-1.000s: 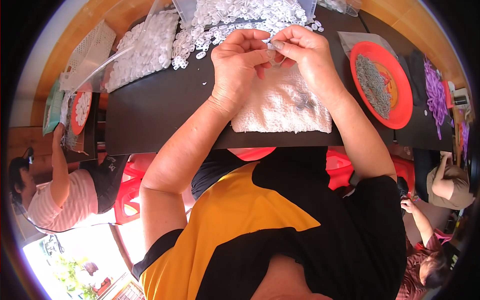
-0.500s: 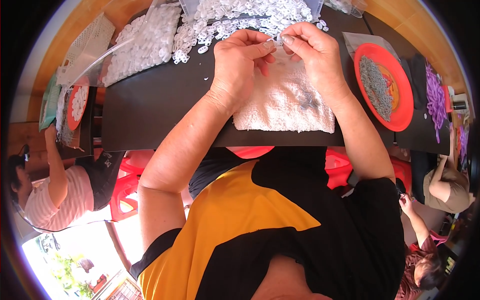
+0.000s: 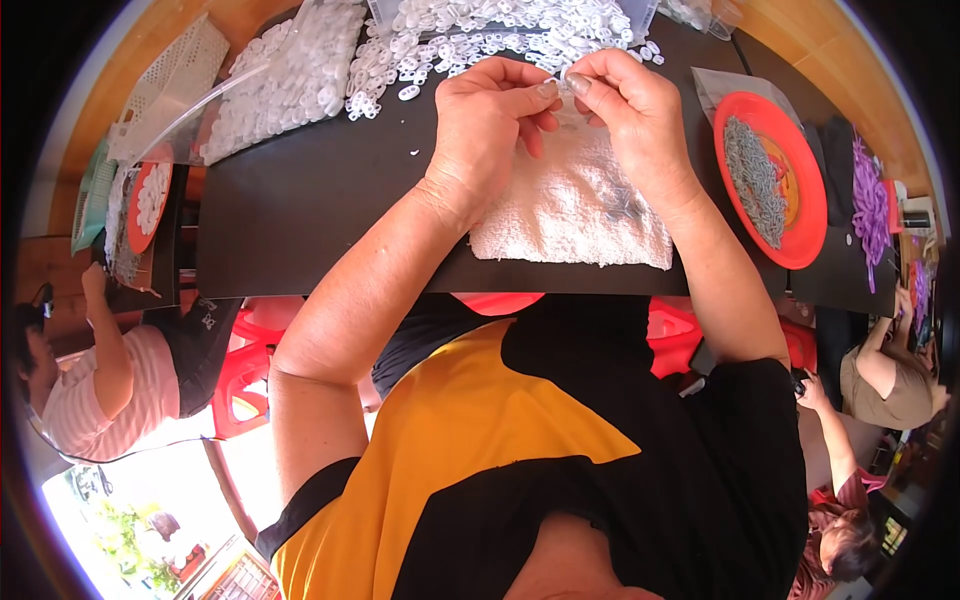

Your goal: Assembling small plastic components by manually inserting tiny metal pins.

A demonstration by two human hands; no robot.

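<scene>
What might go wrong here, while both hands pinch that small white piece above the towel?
1. The white piece, pinched only by fingertips of the left hand and right hand, may slip and get lost among the loose pile just behind.
2. Small grey parts lying on the towel could be brushed off by a wrist.

Small white plastic piece (image 3: 566,84): a tiny, pale part, pinched between the thumb and forefinger tips of the left hand (image 3: 490,120) and the right hand (image 3: 630,110). It is raised above the far edge of the white towel (image 3: 570,205); its exact shape is too small to make out. The towel is a white, nubby terry cloth, lying flat on the black counter (image 3: 320,200) near the front edge, directly below both hands. A few small grey metal parts (image 3: 622,205) rest on its right half.
</scene>
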